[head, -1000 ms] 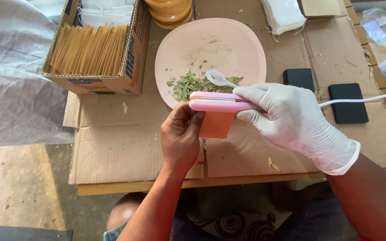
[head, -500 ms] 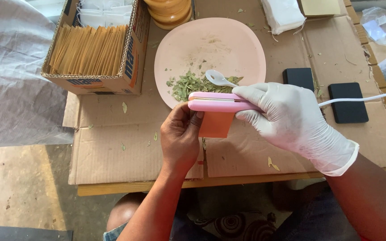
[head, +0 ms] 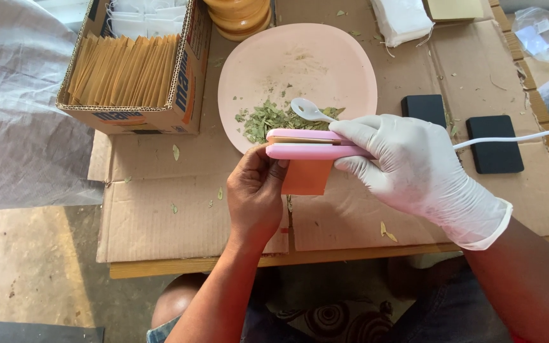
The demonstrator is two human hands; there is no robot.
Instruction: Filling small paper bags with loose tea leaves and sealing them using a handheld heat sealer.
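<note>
My right hand [head: 414,168], in a white glove, grips a pink handheld sealer [head: 309,145] with a white cord [head: 509,138] running off to the right. The sealer's jaws are clamped across the top of a small brown paper pouch [head: 306,178]. My bare left hand [head: 255,194] holds that pouch from the left side, just below the sealer. Directly behind them sits a pink plate [head: 325,63] with a heap of dried green leaves [head: 268,117] and a white plastic spoon [head: 309,110] lying on it.
A cardboard box [head: 189,82] packed with several brown pouches stands at the left. Two black rectangular blocks [head: 494,144] lie at the right on the cardboard-covered table [head: 160,216]. Stacked wooden bowls [head: 239,16] and white bags [head: 401,19] sit at the back. Plastic sheeting [head: 14,127] hangs left.
</note>
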